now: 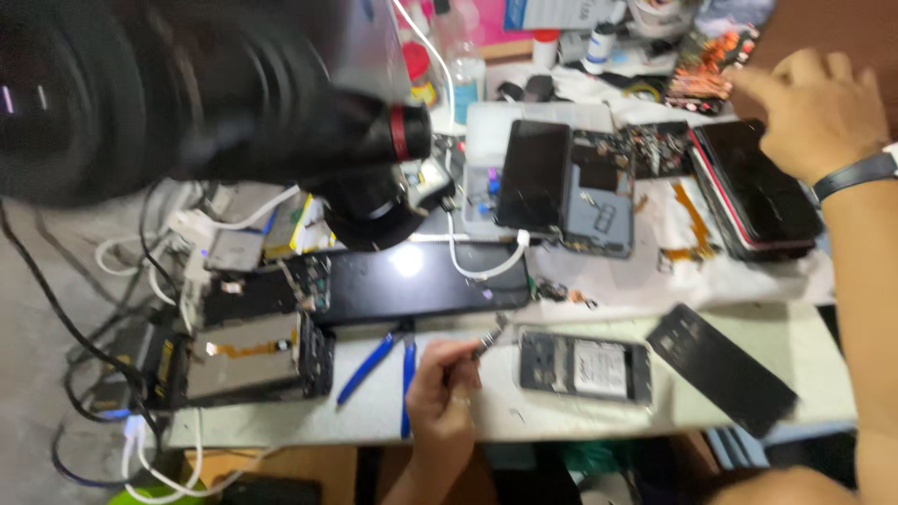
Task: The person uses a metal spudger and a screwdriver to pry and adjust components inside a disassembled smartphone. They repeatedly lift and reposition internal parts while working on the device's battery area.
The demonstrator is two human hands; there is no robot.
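My left hand (440, 393) pinches a thin metal screwdriver (488, 342), tip angled up beside the opened phone (586, 368), whose bare back shows a grey battery. My right hand (812, 110) stretches out, fingers spread and empty, over a stack of glossy black phones (760, 192). Blue-handled pliers (385, 360) lie flat nearby.
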